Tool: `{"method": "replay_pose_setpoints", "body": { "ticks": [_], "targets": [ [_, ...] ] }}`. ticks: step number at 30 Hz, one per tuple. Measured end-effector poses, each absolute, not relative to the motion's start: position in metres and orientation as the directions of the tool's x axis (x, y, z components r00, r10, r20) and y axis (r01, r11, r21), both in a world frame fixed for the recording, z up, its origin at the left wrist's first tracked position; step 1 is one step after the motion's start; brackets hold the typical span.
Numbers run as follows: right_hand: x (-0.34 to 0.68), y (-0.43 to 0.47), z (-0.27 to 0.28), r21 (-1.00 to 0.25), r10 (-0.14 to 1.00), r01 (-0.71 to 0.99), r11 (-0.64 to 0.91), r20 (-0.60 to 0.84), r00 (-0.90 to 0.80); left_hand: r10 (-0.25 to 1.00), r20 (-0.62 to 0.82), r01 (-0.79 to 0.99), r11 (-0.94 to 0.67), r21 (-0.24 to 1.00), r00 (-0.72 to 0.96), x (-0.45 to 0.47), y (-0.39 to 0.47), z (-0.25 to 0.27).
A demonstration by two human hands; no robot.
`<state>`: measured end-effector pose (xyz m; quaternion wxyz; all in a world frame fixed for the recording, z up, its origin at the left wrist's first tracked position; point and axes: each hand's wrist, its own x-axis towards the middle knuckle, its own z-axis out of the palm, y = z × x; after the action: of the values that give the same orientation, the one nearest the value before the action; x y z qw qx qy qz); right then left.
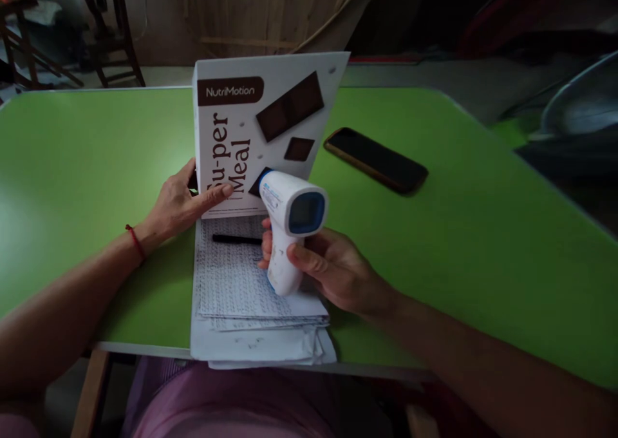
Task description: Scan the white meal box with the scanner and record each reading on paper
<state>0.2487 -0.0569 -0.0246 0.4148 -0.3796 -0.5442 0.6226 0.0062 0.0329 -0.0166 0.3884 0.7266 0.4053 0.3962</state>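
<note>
At frame centre, the left hand [182,201] pinches the box [263,132] by its lower left corner, thumb across the front, apparently to keep it upright; the right hand [340,269] is closed round the thermometer [284,225], seemingly to aim it at the box. Papers [236,290] and a pen [235,239] lie below, partly hidden by the thermometer; a phone [376,160], right of centre, obstructs neither hand.

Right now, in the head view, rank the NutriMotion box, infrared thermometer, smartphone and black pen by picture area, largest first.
1. NutriMotion box
2. Infrared thermometer
3. Smartphone
4. Black pen, partly hidden

The thermometer looks nearer the camera, so its true size against the phone is unsure.
</note>
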Motion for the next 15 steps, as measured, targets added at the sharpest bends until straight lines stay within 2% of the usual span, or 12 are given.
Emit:
{"method": "replay_pose_setpoints", "body": {
  "ticks": [10,15],
  "targets": [
    [0.2514,-0.0564,-0.0269,-0.993,0.926,-0.103,-0.050,-0.008,-0.378,0.897,0.235,0.268,-0.347,0.899,0.374,0.0071,0.0327,-0.0140],
    [0.2516,-0.0551,-0.0264,-0.993,0.923,-0.109,-0.050,-0.005,-0.384,0.915,0.239,0.290,-0.337,0.896,0.326,0.0069,0.0334,-0.0150]
  ]
}}
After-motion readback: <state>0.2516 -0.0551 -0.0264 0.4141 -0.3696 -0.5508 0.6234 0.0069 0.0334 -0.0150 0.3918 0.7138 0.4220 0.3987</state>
